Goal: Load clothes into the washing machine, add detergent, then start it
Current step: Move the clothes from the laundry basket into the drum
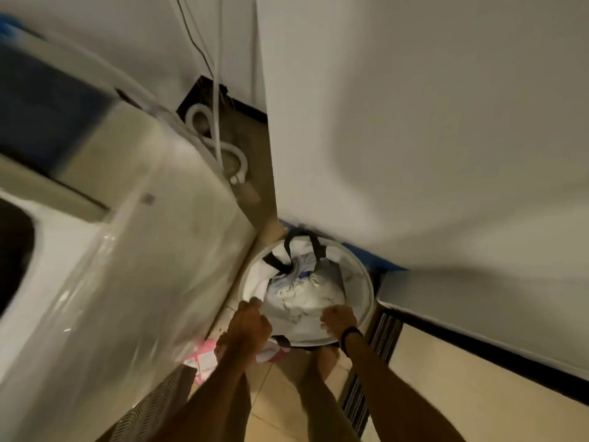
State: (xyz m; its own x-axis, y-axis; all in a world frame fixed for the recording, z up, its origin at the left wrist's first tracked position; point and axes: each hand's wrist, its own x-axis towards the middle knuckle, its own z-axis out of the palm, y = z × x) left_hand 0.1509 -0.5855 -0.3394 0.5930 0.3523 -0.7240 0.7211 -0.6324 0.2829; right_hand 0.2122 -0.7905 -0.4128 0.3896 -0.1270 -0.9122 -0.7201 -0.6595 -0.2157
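The head view looks steeply down into a corner of the room, and the left half of the frame is smeared by motion blur. A round white laundry basket (366, 301) stands on the tiled floor (446, 378) at lower centre, just beside the wall (414, 122) that fills the right and upper right of the frame. Pale, crumpled clothes (302, 295) lie inside the basket, and its black handles (302, 247) droop over them at the far side.

The left hand (251, 323) is curled into a fist at the near-left part of the basket's rim. The right hand (338, 319), with a black band (350, 334) on its wrist, is curled at the near-right part of the rim. Both seem to grip the rim, though blur hides the fingers.

The washing machine (143, 250) takes up the left of the frame, just beside the basket, wrapped in shiny clear plastic, with a dark opening at the far left edge. White hoses (216, 135) loop on the floor behind it at upper centre. A pink and white item (204, 355) lies on the floor below the left hand.
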